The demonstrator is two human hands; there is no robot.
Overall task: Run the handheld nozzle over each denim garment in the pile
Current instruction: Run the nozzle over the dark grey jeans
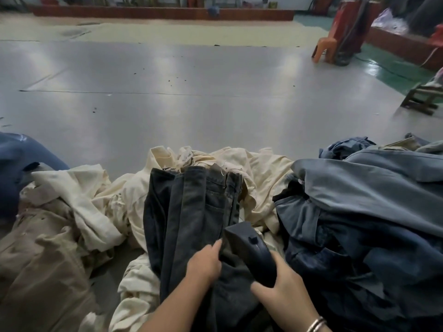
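Note:
Dark blue-black jeans point(191, 212) lie lengthwise in front of me on a heap of clothes. My right hand point(285, 286) grips the handle of a black handheld nozzle point(249, 250), whose flat head rests on the jeans near a pocket. My left hand point(205, 262) lies on the jeans just left of the nozzle, fingers bent on the cloth and fingertips touching the nozzle's side. A bangle sits on my right wrist.
Cream garments point(91, 202) lie under and left of the jeans, tan ones point(43, 259) at the far left. A pile of grey-blue denim point(374, 212) fills the right. Grey floor point(191, 92) stretches ahead; an orange plastic chair point(328, 44) and wooden stool point(424, 97) stand far right.

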